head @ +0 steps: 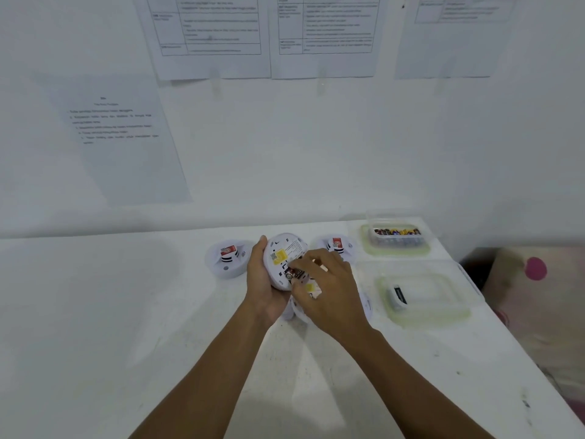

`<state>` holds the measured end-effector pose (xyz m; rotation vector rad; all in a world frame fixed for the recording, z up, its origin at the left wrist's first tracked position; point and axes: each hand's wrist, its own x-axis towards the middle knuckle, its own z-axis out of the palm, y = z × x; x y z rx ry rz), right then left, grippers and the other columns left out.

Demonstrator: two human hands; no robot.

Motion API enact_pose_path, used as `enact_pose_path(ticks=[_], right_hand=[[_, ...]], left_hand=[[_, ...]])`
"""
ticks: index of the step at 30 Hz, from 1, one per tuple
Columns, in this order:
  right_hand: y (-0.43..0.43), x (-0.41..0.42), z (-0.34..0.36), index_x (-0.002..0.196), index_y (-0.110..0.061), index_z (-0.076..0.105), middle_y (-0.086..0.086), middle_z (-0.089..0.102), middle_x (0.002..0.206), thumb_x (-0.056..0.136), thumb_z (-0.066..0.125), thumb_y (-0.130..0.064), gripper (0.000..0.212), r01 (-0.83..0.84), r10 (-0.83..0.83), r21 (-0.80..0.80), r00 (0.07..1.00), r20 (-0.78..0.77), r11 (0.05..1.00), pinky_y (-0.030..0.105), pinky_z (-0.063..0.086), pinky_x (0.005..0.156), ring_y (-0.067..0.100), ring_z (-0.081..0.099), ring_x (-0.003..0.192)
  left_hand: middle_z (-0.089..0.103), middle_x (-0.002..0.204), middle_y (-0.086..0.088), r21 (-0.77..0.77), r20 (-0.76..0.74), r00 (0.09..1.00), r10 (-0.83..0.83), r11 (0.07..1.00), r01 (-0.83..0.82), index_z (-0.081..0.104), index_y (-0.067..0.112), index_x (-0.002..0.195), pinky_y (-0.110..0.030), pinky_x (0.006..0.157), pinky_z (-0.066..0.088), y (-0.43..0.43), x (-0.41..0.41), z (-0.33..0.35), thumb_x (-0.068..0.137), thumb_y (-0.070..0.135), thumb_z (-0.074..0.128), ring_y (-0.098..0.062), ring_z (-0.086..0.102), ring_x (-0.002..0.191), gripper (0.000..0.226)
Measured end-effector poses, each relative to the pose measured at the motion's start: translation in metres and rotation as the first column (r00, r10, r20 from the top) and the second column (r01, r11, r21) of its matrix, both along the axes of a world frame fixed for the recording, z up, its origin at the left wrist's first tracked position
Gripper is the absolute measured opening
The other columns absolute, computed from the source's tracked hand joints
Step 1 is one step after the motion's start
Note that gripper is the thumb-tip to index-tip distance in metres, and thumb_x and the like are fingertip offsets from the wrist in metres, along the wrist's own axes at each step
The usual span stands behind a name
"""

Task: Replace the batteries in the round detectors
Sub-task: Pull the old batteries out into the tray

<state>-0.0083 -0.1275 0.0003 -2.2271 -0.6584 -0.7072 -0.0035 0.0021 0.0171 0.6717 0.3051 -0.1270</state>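
My left hand (262, 280) grips a round white detector (283, 251) tilted up on edge, its back with a yellow label facing me. A battery (292, 274) lies in the open compartment at the detector's lower edge. My right hand (326, 286) pinches that battery with its fingertips. Two more white detectors stand on the table, one at the left (226, 259) and one at the right (337, 247), each with a red sticker. Another white detector (364, 307) lies mostly hidden under my right hand.
A clear tub (395, 237) with several batteries stands at the back right on the white table (126, 312). Nearer, a larger clear tub (424, 296) holds one dark battery. Paper sheets hang on the wall. The table's right edge runs diagonally beside a pink-dotted surface.
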Motion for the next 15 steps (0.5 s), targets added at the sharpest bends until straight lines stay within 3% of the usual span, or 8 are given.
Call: enact_pose_path(ticks=[3,7,11,13,15], right_hand=[[-0.020,0.008,-0.001,0.106,-0.023,0.069,-0.003,0.061,0.111,0.086,0.060,-0.028,0.022,-0.096,0.098,-0.055,0.995,0.026,0.994,0.035,0.050,0.081,0.016,0.056,0.100],[-0.048,0.017,0.013,0.108,-0.012,0.067,0.000,0.064,0.107,0.092,0.060,-0.022,0.020,-0.208,0.208,-0.055,0.978,-0.008,0.976,0.022,0.046,0.086,0.014,0.057,0.099],[-0.093,0.025,0.041,0.092,-0.013,0.067,-0.005,0.067,0.084,0.089,0.066,-0.014,0.003,-0.108,0.128,0.162,0.985,-0.117,0.981,0.015,0.044,0.067,0.003,0.057,0.072],[-0.123,0.030,0.051,0.087,-0.015,0.064,-0.004,0.068,0.073,0.086,0.068,-0.007,0.009,-0.012,0.077,0.245,0.964,-0.256,0.969,0.013,0.044,0.062,0.003,0.056,0.062],[-0.155,0.039,0.053,0.088,-0.016,0.063,-0.001,0.070,0.070,0.085,0.068,-0.008,0.010,0.083,-0.008,0.182,0.924,-0.382,0.980,0.014,0.043,0.059,0.004,0.055,0.056]], left_hand=[[0.068,0.105,-0.014,0.006,0.002,1.000,-0.016,1.000,0.016,0.067,0.010,0.114,-0.036,0.084,0.050,-0.012,0.004,0.002,0.092,0.056,0.044,-0.025,0.064,0.091,0.056],[0.068,0.104,-0.015,0.004,0.013,0.999,-0.049,0.999,0.048,0.066,0.009,0.114,-0.037,0.083,0.049,-0.033,0.009,0.002,0.093,0.054,0.043,-0.025,0.064,0.090,0.055],[0.068,0.113,-0.018,-0.023,0.036,0.998,-0.055,0.998,0.056,0.067,0.009,0.116,-0.046,0.099,0.045,-0.054,0.018,0.001,0.095,0.051,0.043,-0.031,0.063,0.101,0.052],[0.069,0.112,-0.017,-0.038,0.049,0.997,-0.055,0.998,0.057,0.069,0.010,0.109,-0.048,0.106,0.040,-0.063,0.022,0.001,0.096,0.049,0.044,-0.032,0.063,0.103,0.049],[0.068,0.114,-0.018,-0.074,0.050,0.995,-0.081,0.994,0.085,0.070,0.008,0.107,-0.050,0.110,0.036,-0.071,0.023,0.002,0.095,0.049,0.045,-0.034,0.062,0.106,0.050]])
